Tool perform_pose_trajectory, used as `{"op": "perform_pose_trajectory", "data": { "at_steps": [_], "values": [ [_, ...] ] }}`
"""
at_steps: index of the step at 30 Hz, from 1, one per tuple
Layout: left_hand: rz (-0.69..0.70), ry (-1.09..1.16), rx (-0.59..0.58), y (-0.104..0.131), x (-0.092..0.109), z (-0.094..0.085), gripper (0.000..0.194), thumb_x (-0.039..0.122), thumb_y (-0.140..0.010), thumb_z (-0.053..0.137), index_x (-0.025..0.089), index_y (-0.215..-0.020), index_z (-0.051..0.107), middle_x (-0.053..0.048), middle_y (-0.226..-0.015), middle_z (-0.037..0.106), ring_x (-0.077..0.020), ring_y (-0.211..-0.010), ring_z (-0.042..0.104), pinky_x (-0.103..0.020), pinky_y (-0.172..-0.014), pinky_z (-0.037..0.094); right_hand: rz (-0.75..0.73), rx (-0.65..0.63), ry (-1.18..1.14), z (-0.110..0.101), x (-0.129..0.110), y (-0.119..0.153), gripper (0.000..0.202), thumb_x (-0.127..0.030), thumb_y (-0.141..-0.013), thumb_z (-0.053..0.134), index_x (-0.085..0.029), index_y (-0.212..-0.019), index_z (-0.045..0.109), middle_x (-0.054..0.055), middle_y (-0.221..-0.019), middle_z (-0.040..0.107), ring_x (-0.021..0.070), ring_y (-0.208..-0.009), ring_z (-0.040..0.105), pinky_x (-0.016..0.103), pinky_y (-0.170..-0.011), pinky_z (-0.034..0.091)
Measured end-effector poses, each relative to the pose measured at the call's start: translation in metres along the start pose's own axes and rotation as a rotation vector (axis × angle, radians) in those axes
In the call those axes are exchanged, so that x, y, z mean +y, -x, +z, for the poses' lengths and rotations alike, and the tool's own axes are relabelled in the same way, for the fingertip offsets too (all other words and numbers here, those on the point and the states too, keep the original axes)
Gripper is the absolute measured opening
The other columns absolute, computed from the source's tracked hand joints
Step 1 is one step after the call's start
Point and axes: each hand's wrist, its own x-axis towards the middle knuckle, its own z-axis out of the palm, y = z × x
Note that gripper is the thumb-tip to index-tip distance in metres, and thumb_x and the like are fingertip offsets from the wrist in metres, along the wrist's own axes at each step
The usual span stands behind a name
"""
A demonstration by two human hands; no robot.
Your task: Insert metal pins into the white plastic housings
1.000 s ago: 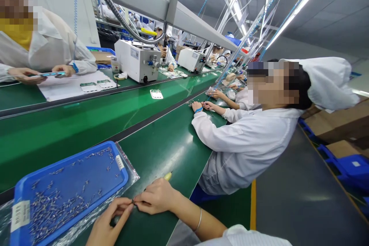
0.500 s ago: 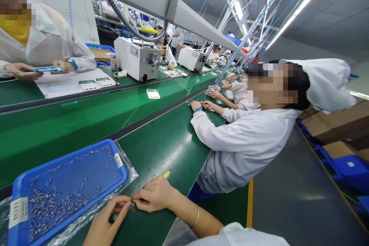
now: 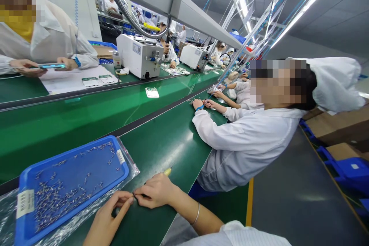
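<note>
My left hand (image 3: pixel 111 213) pinches a tiny dark part (image 3: pixel 133 195) between thumb and forefinger, low over the green bench. Fingertips of my right hand (image 3: pixel 157 191) close on the same spot, so the two hands almost meet there. The part is too small for me to tell its kind. Just behind my right hand's knuckles pokes out a yellow tool end (image 3: pixel 167 171) with a dark tip; whether it is held or lies on the bench I cannot tell. Left of my hands stands a blue tray (image 3: pixel 72 153) with many small metal-legged pieces (image 3: pixel 53 200) scattered in it.
Clear plastic bags (image 3: pixel 131 158) lie under the tray. Beyond the green bench (image 3: pixel 170 142) runs a lower green belt (image 3: pixel 86 123) carrying a white board (image 3: pixel 152 92). A co-worker in white (image 3: pixel 245 138) sits to my right; another person (image 3: pixel 54 34) works opposite, near a white machine (image 3: pixel 138 55).
The view has shifted slightly, so the tray appears a little further right. Both my hands keep their pinch at nearly the same place over the bench.
</note>
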Motion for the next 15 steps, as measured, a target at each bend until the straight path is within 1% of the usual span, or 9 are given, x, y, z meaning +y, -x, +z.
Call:
{"op": "perform_pose_trajectory", "data": {
  "at_steps": [2, 6, 8, 12, 15],
  "values": [
    [0.011, -0.011, 0.005, 0.0008, 0.0005, -0.0003, 0.054, 0.075, -0.08, 0.061, 0.023, -0.091, 0.071, -0.005, -0.093, 0.075, -0.0215, -0.087, 0.074, -0.026, -0.077, 0.061, 0.003, -0.006, -0.002, -0.0001, -0.0002, 0.0, 0.018, -0.037, -0.091, 0.054, -0.023, -0.092, 0.065, -0.009, -0.053, 0.058, 0.0091, -0.043, 0.056, 0.021, -0.043, 0.037],
    [0.013, -0.036, 0.007, 0.0024, 0.0027, -0.0009, 0.055, 0.075, -0.08, 0.059, 0.023, -0.09, 0.071, -0.005, -0.093, 0.075, -0.0212, -0.088, 0.074, -0.027, -0.079, 0.06, -0.003, 0.118, -0.026, -0.0039, -0.0024, -0.0032, 0.017, -0.035, -0.091, 0.053, -0.023, -0.093, 0.065, -0.008, -0.055, 0.06, 0.009, -0.046, 0.056, 0.021, -0.043, 0.038],
    [0.013, -0.042, 0.006, 0.0026, 0.0038, -0.0009, 0.054, 0.075, -0.08, 0.059, 0.023, -0.09, 0.071, -0.005, -0.093, 0.074, -0.0211, -0.088, 0.074, -0.027, -0.079, 0.06, 0.0, 0.144, -0.03, -0.0052, -0.0033, -0.0044, 0.017, -0.035, -0.09, 0.053, -0.023, -0.093, 0.065, -0.008, -0.056, 0.06, 0.0091, -0.046, 0.056, 0.021, -0.043, 0.037],
    [0.002, -0.032, -0.013, 0.0014, 0.0005, -0.0004, 0.054, 0.075, -0.081, 0.058, 0.023, -0.09, 0.07, -0.004, -0.092, 0.074, -0.021, -0.088, 0.073, -0.026, -0.079, 0.059, 0.027, 0.118, -0.022, -0.0016, -0.0026, -0.0014, 0.017, -0.036, -0.087, 0.054, -0.023, -0.092, 0.065, -0.008, -0.055, 0.059, 0.0097, -0.045, 0.056, 0.022, -0.043, 0.036],
    [-0.011, -0.034, -0.059, -0.0005, -0.0056, -0.0002, 0.051, 0.073, -0.085, 0.056, 0.024, -0.095, 0.069, -0.004, -0.097, 0.074, -0.0201, -0.093, 0.072, -0.025, -0.084, 0.057, 0.045, 0.043, -0.005, 0.004, -0.0005, 0.0027, 0.017, -0.037, -0.085, 0.056, -0.024, -0.09, 0.065, -0.009, -0.053, 0.058, 0.0106, -0.046, 0.058, 0.022, -0.043, 0.036]
  ]
}}
